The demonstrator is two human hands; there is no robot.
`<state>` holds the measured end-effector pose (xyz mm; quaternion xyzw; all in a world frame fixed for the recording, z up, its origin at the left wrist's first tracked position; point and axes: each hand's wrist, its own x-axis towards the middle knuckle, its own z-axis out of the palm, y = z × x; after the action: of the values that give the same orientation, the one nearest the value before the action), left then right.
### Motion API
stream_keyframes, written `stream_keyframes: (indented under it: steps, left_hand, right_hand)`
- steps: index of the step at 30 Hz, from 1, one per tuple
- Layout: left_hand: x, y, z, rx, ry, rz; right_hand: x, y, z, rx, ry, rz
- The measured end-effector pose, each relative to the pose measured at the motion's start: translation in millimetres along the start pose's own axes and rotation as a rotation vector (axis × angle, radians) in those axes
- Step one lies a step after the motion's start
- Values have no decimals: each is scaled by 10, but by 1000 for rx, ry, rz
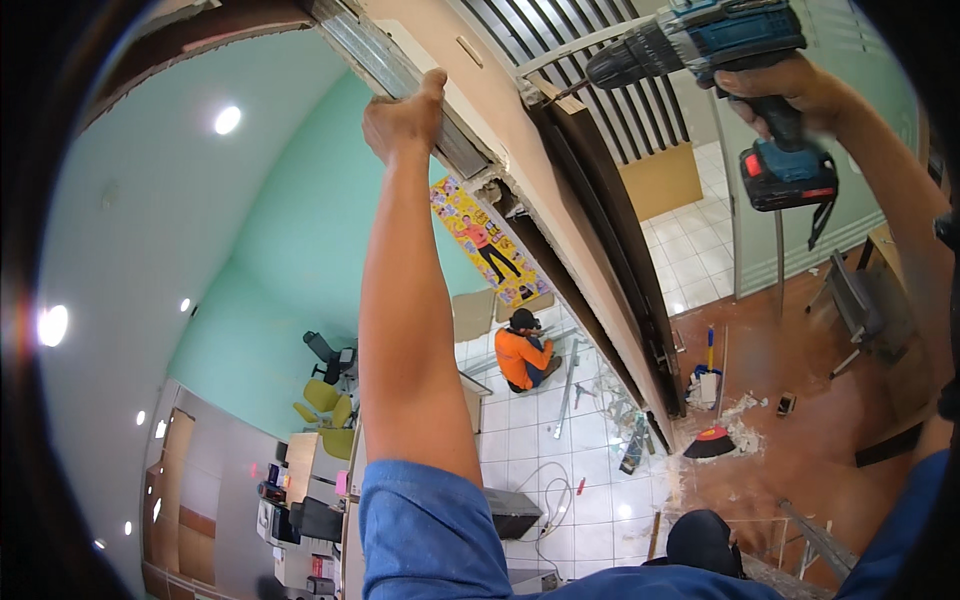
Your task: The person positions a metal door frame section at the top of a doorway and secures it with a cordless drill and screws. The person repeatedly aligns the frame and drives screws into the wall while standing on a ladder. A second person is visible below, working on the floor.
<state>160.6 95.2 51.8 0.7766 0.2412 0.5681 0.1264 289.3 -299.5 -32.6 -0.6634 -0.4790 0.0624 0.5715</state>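
The left hand [405, 122] grips a long silver metal channel [366, 46] with its fingers. The right hand's [785, 92] fingers clasp a blue-and-black cordless drill [735, 32], its bit near a dark-brown upright frame [612, 215]; contact is hard to judge.

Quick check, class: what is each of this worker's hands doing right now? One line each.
Left hand: closed on the metal strip, fingertips hidden.
Right hand: closed around the handle of the drill.
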Motion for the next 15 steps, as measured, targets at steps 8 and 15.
stream_keyframes:
  steps: [8,15]
  left_hand:
    - [-7,-135,277,-293,171,78]
    - [-58,-83,232,-438,108,60]
  right_hand:
    - [768,646,438,281,-116,-93]
    - [1120,839,588,309,-181,-87]
